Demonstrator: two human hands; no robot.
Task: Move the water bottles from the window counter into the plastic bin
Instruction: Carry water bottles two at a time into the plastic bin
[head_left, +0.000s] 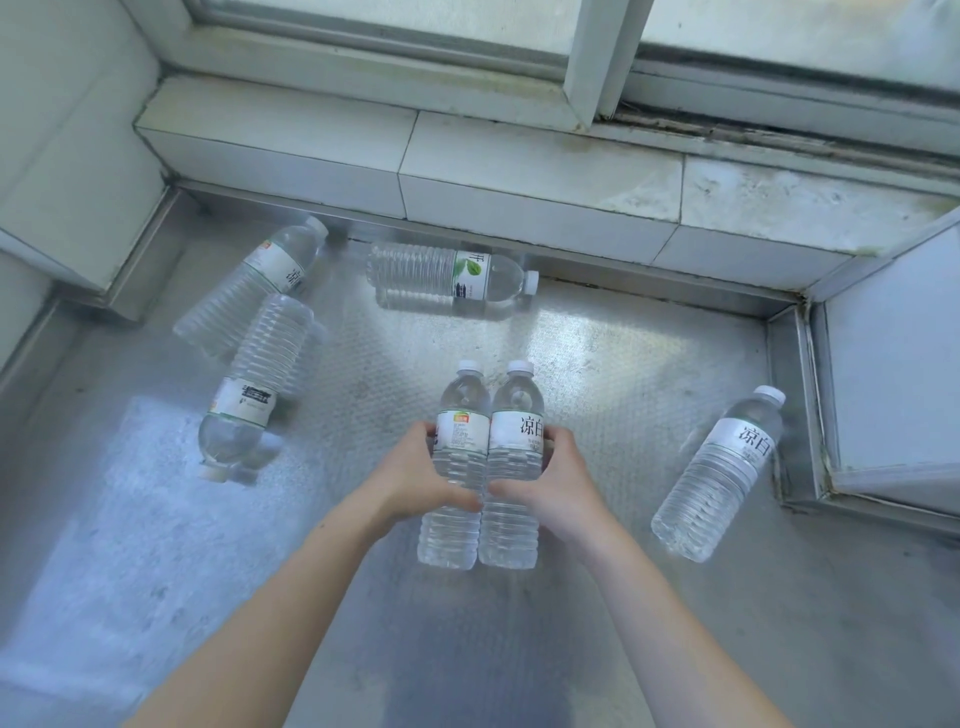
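— Where were the hands at that point?

— Both were on the middle pair of bottles. The left hand (421, 475) was wrapped around the left bottle (457, 467), and the right hand (553, 475) was closed around the right bottle (514, 462). The two bottles touched side by side, caps pointing away toward the window sill (519, 171), bases toward the person.

— So their long axes ran along the forearms?

— Roughly, yes, with each hand clamping its bottle from the outer side at about mid-length. I judged a straight lift would bring both up together.

— And the rest?

— Four more lay on the metal counter (623, 364). Two were crossed at the left (244, 296) (260, 374), nearer the left hand. One lay along the sill (441, 278), cap to the right. One lay slanted at the far right (722, 473), nearer the right hand.

— The bin?

— It was not in view, so I couldn't tell which way the carry would go.
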